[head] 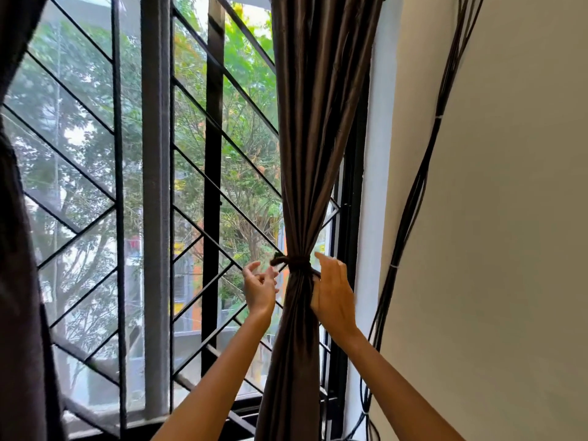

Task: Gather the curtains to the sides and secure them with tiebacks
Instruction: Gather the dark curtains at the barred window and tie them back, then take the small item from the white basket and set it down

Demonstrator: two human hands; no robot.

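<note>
Curtain [313,154] hangs bunched at the window's right side, cinched by a dark tieback [297,261]. Left hand [259,288], fingers loosely spread, holds nothing beside it; right hand [332,292] lies flat against the curtain.

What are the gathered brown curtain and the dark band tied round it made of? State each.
Gathered brown curtain: seemingly a smooth satin-like fabric, since its folds catch a soft sheen. Dark band: probably matching cloth or cord, knotted at the left; too small to tell which.
</note>
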